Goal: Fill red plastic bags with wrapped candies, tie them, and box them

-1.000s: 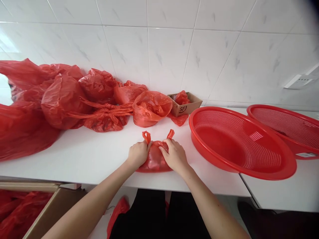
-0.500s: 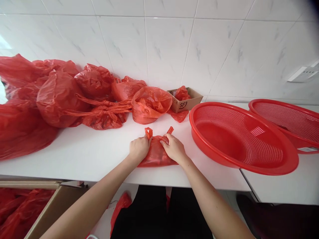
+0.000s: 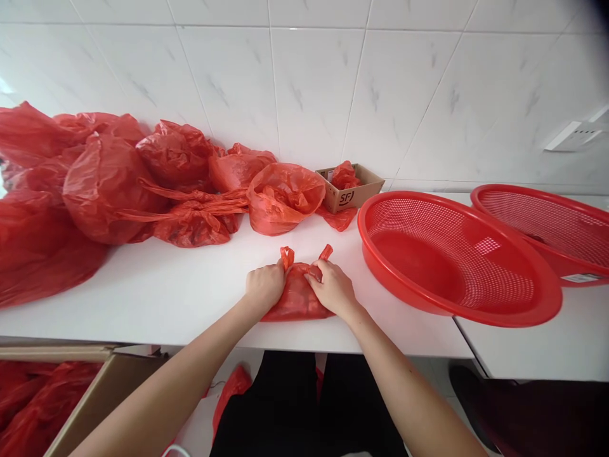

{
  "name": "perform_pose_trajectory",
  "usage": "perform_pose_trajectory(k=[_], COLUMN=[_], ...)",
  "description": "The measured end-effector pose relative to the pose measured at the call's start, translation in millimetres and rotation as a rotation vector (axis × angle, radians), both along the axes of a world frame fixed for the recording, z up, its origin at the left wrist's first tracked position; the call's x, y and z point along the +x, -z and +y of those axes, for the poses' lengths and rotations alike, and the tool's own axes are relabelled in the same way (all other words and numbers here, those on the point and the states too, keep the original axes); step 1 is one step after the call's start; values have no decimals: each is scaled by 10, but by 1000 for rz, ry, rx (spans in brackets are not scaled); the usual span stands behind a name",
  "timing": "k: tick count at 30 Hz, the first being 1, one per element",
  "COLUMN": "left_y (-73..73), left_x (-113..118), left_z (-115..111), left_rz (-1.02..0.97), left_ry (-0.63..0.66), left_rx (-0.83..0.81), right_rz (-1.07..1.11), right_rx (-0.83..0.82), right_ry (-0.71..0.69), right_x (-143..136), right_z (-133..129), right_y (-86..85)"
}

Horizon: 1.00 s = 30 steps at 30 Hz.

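Note:
A small red plastic bag (image 3: 299, 298) lies on the white table (image 3: 190, 285) near its front edge, directly before me. My left hand (image 3: 267, 284) is closed around the bag's left handle, whose loop sticks up above the thumb. On the other side, my right hand (image 3: 333, 285) pinches the right handle, with its tip poking out past the fingers. Through the thin plastic some contents show dimly, too blurred to name. The bag's mouth is bunched between the two hands.
Several filled red bags (image 3: 114, 184) are heaped along the wall at left. An open red bag (image 3: 285, 197) stands beside a small cardboard box (image 3: 349, 187). Two red plastic baskets (image 3: 457, 254) sit at right. Below the table's left edge is a carton (image 3: 95, 393) of red bags.
Both hands keep their hold on the small bag's handles and have barely moved. The whole view has shifted slightly, so the baskets and wall appear a little further left.

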<state>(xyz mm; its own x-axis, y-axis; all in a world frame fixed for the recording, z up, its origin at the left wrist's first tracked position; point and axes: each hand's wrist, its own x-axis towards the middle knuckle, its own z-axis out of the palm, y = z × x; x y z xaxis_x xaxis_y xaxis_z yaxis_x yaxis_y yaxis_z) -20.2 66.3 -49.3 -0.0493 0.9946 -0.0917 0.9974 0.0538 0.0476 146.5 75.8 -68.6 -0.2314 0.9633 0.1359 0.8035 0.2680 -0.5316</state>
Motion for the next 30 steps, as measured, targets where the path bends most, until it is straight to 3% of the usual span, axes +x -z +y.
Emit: perform_pose_trajectory(k=[16,22,27,30], left_y=[103,130,142,153], left_x=[-30,-99,-192,-226], left_z=[21,-3,-32,-57], left_rz=[4,-108,-283,-400], left_ry=[34,-9,7,-12], left_rx=[177,202,214,231], right_rz=[72,209,390,548], right_rx=[-15,-39,-119,-93], right_ry=[26,4,-109,-70], right_x=[48,130,281,299], right_z=[77,73,76,72], right_y=[51,49,47,90])
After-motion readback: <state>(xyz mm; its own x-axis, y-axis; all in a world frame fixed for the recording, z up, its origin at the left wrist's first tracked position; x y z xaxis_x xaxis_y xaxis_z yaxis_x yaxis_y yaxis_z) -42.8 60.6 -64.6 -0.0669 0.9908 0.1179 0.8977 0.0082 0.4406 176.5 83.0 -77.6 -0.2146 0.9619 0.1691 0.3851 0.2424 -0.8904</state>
